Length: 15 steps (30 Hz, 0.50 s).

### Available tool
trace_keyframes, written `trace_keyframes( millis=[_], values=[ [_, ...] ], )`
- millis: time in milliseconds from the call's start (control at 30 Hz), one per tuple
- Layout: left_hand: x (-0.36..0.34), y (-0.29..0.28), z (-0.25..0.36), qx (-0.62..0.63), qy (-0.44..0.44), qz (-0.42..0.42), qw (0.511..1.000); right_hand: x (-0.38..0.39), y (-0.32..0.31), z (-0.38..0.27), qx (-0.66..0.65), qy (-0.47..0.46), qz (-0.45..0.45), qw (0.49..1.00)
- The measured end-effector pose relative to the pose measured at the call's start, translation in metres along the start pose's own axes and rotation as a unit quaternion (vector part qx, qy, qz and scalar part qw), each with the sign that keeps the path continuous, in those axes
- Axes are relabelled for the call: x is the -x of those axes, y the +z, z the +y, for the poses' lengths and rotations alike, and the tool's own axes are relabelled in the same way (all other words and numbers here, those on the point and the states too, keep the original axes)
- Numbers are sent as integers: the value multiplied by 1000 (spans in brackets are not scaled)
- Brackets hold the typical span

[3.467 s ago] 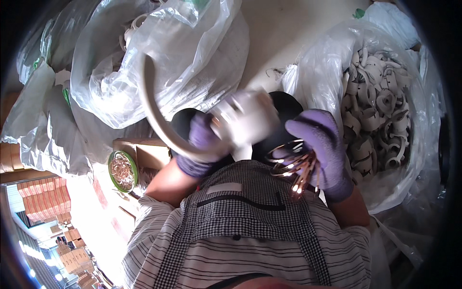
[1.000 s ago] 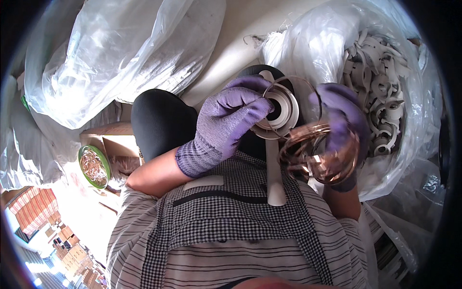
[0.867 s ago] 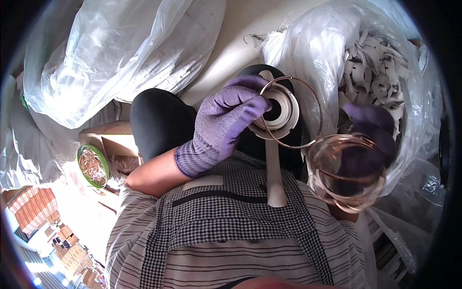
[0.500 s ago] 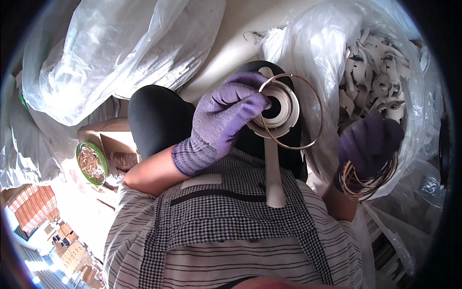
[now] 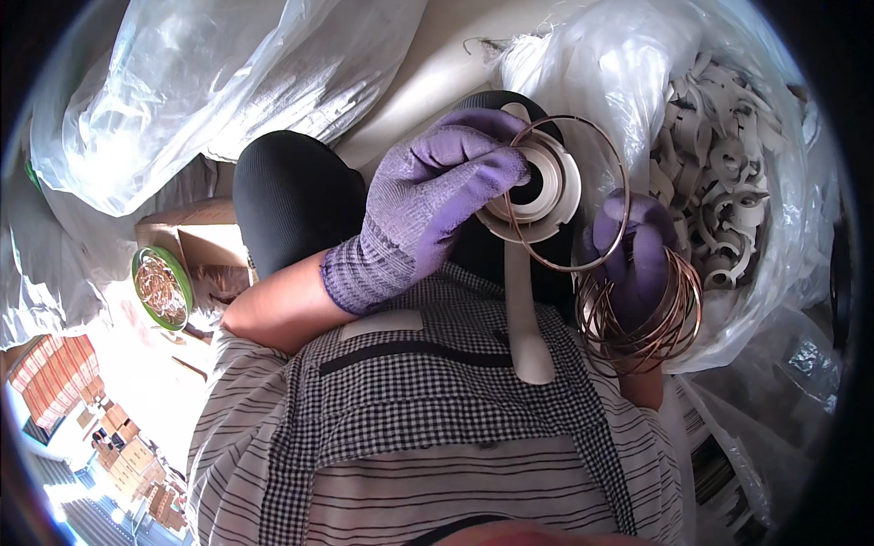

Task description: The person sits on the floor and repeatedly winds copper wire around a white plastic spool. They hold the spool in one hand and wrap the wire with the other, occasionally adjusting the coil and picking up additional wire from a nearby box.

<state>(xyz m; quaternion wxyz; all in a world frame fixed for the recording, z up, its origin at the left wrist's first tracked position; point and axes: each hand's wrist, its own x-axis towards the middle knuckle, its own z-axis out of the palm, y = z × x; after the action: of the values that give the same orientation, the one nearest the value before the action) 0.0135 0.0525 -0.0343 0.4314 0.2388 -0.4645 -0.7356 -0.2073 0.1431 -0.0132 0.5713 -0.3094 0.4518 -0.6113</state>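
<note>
My left hand [image 5: 437, 182], in a purple-grey glove, pinches a thin copper-coloured wire ring [image 5: 625, 196] between thumb and fingers. Behind that ring is an off-white round plastic part [image 5: 566, 187] with stepped rims and a dark centre; my left fingertips overlap its left edge. Whether they also grip this part I cannot tell. A long off-white handle [image 5: 528, 318] extends below it, over my lap. My gloved right hand [image 5: 640, 241] is just right of the ring, its fingers bent and apart from the thumb. A bundle of copper-coloured wire rings [image 5: 669, 341] hangs around that hand and wrist.
At the right, a clear plastic bag [image 5: 628, 82] holds many curved off-white plastic pieces [image 5: 728, 164]. Another large plastic bag [image 5: 228, 91] fills the upper left. Beside my left knee stand a cardboard box [image 5: 209, 246] and a green-rimmed bowl [image 5: 188, 300] containing wire rings.
My right hand has moved left from over the bag of pieces to near the round part, bringing the rings along. My left hand and its wire ring have shifted slightly up and right.
</note>
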Motion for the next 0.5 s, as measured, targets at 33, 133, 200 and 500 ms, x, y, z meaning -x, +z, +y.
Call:
trace_keyframes(
  millis=[33,133,200,500],
  values=[
    [0,1,-1,10,0,0,1000,-1,-2,-1,-34,17,-15,999],
    [1,1,-2,9,2,4,1000,5,-1,3,-2,34,40,999],
    [1,1,0,14,3,2,1000,5,3,-1,-15,18,28,999],
    [-6,-5,10,-100,12,-62,993,-7,8,-16,33,3,14,999]
  ],
)
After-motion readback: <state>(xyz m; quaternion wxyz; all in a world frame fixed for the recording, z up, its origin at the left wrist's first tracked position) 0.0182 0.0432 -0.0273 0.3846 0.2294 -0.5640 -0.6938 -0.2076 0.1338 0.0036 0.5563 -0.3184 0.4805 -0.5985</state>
